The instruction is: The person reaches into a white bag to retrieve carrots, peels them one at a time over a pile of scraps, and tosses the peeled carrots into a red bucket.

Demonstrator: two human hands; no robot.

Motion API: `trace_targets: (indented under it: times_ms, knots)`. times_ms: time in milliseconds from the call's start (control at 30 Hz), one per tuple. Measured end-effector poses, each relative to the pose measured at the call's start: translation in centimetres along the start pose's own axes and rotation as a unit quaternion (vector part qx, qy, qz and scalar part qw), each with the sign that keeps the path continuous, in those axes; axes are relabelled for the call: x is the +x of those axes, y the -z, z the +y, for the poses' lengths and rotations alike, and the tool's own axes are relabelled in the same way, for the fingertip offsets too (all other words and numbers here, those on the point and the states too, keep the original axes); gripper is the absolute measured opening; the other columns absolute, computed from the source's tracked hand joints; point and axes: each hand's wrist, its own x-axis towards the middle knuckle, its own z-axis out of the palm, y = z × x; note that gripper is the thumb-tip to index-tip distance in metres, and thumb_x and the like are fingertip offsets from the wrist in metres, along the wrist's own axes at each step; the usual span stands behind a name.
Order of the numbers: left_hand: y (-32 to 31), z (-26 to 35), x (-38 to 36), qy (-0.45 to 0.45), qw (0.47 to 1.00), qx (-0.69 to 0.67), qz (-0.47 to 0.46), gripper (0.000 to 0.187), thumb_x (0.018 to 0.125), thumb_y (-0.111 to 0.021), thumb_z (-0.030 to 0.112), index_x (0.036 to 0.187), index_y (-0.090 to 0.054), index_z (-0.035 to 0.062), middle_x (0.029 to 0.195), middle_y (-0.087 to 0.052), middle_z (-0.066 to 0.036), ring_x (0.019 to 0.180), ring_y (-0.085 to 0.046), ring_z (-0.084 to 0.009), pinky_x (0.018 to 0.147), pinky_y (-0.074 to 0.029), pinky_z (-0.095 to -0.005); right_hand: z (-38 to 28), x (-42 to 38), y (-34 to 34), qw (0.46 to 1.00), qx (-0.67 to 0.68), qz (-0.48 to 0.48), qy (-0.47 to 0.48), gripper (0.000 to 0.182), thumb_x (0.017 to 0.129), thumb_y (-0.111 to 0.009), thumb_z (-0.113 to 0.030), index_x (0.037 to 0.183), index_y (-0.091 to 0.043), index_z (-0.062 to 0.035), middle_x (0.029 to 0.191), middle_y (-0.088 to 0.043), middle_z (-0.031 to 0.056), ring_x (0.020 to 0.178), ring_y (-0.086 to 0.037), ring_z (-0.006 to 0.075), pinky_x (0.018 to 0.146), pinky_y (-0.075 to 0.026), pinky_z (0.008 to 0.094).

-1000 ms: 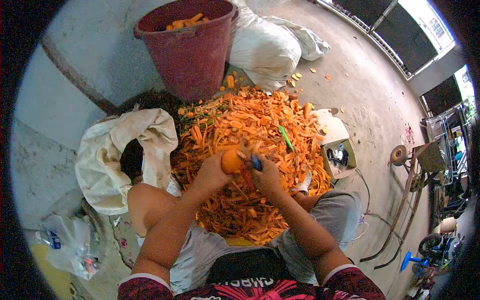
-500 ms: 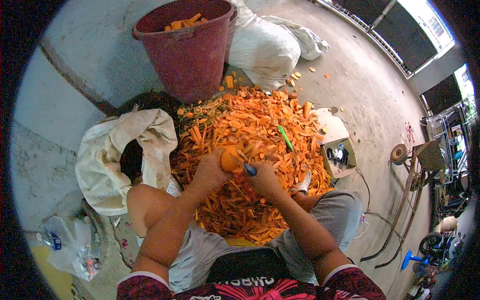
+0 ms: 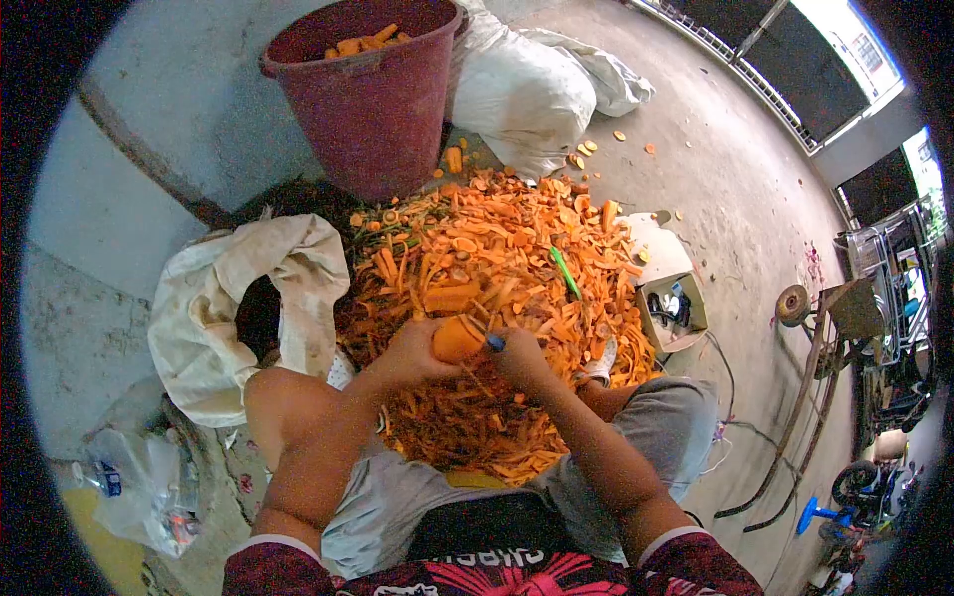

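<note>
My left hand (image 3: 412, 353) is wrapped round a thick carrot (image 3: 457, 340), its broad orange end turned towards my right hand. In my right hand (image 3: 522, 358) is a blue-handled peeler (image 3: 494, 342), held against the carrot's right side; most of the blade is hard to make out. Below both hands spreads a big heap of orange carrot peelings (image 3: 517, 238), with cut ends mixed in. Another long carrot piece (image 3: 452, 297) shows just beyond my left hand. A slim green tool (image 3: 565, 272) lies on the heap.
A dark red bucket (image 3: 363, 109) holding carrots stands at the back left. Behind the heap are white sacks (image 3: 522, 94). An open cream sack (image 3: 199, 328) sits left, a plastic bag (image 3: 144, 487) lower left. On the right are a cardboard box (image 3: 681, 333), cables and a hand trolley (image 3: 810, 397).
My left hand and the carrot have come slightly nearer to me, and the carrot has tilted. The peeler has shifted a little along it. The long piece beyond my left hand now shows.
</note>
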Motion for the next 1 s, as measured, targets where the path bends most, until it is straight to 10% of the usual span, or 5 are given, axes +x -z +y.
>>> trace_targets:
  times_ms: [267, 633, 667, 833, 1000]
  knots:
    - [-1.9, 4.3, -1.2, -0.106, 0.979, 0.060, -0.165, 0.045, 0.053, -0.066, 0.011, 0.094, -0.049, 0.0059, 0.086, -0.056, -0.012, 0.082, -0.054, -0.0269, 0.071, -0.042, -0.0321, -0.3, 0.0, 0.7, 0.987, -0.039, -0.071, -0.139, 0.026, 0.067, -0.055, -0.025, 0.065, -0.054, 0.0014, 0.058, -0.053, 0.0177, 0.051, -0.052, 0.0287, 0.049, -0.040, 0.0381]
    - [5.7, 9.7, -0.6, 0.092, 0.814, 0.409, -0.402, 0.030, 0.058, -0.060, 0.017, 0.086, -0.053, 0.0084, 0.076, -0.057, -0.012, 0.074, -0.055, -0.0293, 0.061, -0.044, -0.0369, 2.3, -0.6, -1.7, 0.967, -0.160, -0.183, -0.076, 0.032, 0.074, -0.050, -0.025, 0.064, -0.053, 0.0052, 0.061, -0.053, 0.0197, 0.057, -0.053, 0.0299, 0.051, -0.041, 0.0390]
    - [9.4, 5.3, 0.2, -0.045, 0.871, 0.405, -0.274, 0.029, 0.059, -0.062, 0.019, 0.085, -0.055, 0.0084, 0.077, -0.057, -0.010, 0.074, -0.055, -0.0276, 0.063, -0.044, -0.0363, 2.8, -0.7, -2.0, 0.967, -0.170, -0.181, -0.059, 0.032, 0.075, -0.049, -0.025, 0.065, -0.053, 0.0053, 0.062, -0.053, 0.0200, 0.058, -0.054, 0.0307, 0.052, -0.041, 0.0393]
    - [23.1, 18.1, 5.4, -0.194, 0.718, 0.577, 0.337, 0.036, 0.068, -0.055, 0.016, 0.102, -0.047, 0.0079, 0.089, -0.052, -0.014, 0.079, -0.051, -0.0293, 0.071, -0.041, -0.0346, 2.4, -0.6, -2.3, 0.964, -0.186, -0.187, -0.030, 0.030, 0.074, -0.048, -0.025, 0.067, -0.054, 0.0036, 0.062, -0.053, 0.0200, 0.061, -0.054, 0.0325, 0.054, -0.042, 0.0398]
    - [25.0, 13.8, 2.7, -0.122, 0.778, 0.483, 0.384, 0.038, 0.071, -0.051, 0.013, 0.107, -0.042, 0.0051, 0.097, -0.051, -0.015, 0.084, -0.051, -0.0284, 0.076, -0.039, -0.0346, -2.3, -1.5, 1.9, 0.963, -0.191, -0.179, -0.058, 0.027, 0.071, -0.051, -0.026, 0.070, -0.055, 0.0015, 0.060, -0.053, 0.0177, 0.058, -0.053, 0.0305, 0.054, -0.041, 0.0385]
